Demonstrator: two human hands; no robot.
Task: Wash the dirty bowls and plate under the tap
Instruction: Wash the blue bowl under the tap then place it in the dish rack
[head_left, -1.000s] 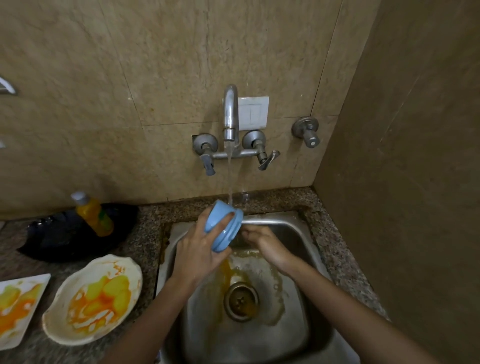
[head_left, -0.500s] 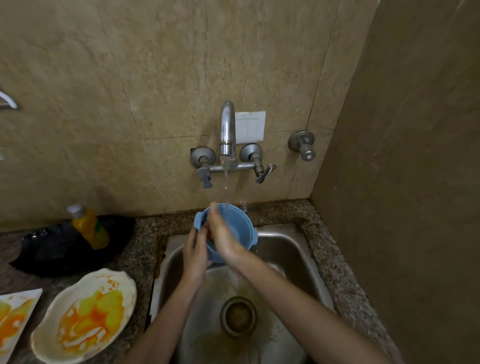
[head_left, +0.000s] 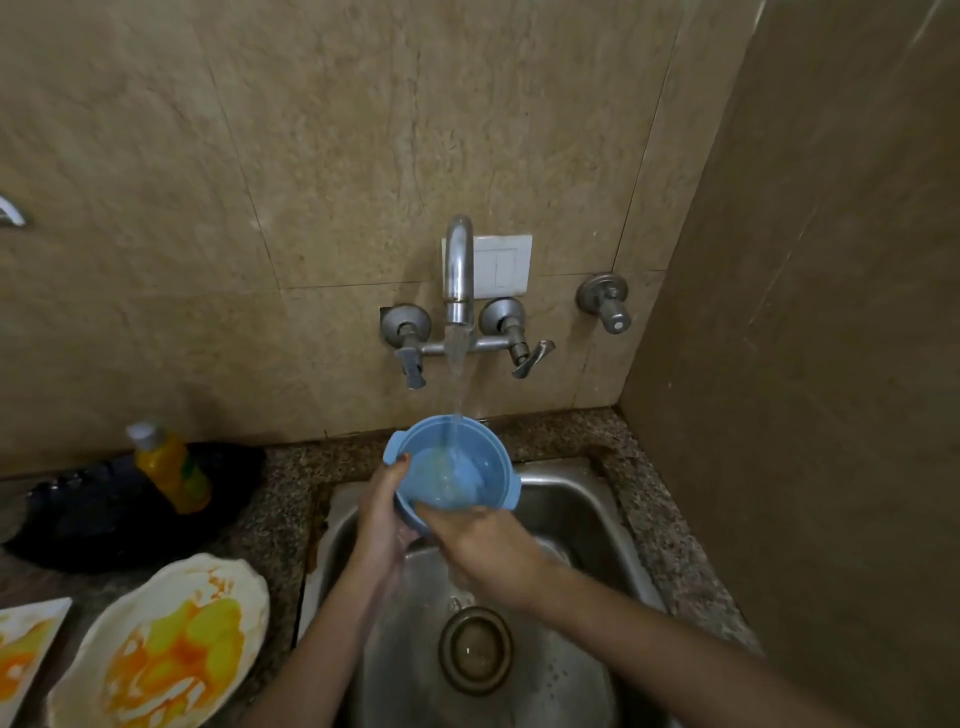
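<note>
A tan tiled wall corner backs a speckled granite counter (head_left: 291, 499) with a steel sink (head_left: 571, 499) set in it. A blue bowl (head_left: 452, 462) is held over the sink, tilted open side up, directly under the tap (head_left: 459, 270), whose water stream (head_left: 457, 374) falls into it. The left hand (head_left: 382, 519) grips the bowl's left rim, thumb over the edge; the right hand (head_left: 488, 545) clasps its near side. Below sits the drain (head_left: 475, 649). On the counter to the left, well apart, lie a cream plate (head_left: 166, 644) smeared orange and yellow, a white dish (head_left: 23, 649) at the frame edge, and a yellow bottle (head_left: 171, 467) leaning on a black tray (head_left: 104, 514).
</note>
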